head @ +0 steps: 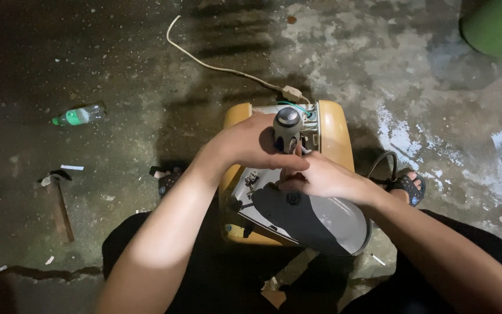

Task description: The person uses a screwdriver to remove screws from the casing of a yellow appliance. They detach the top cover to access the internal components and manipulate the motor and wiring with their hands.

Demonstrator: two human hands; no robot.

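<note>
My left hand (248, 142) is closed around the grey and black handle of a screwdriver (287, 129), held upright over a yellow appliance (333, 131). My right hand (321, 177) rests just below it, fingers pinched at the tool's shaft near the appliance's open end, where wires (297, 109) show. A grey metal base plate (332, 221) of the appliance faces up between my knees. The screwdriver tip is hidden behind my fingers.
A white cord with a plug block (228, 70) runs away from the appliance. On the concrete floor to the left lie a hammer (59, 200) and a green-labelled plastic bottle (79, 115). My sandalled foot (408, 186) is at right. A green container (498, 23) stands top right.
</note>
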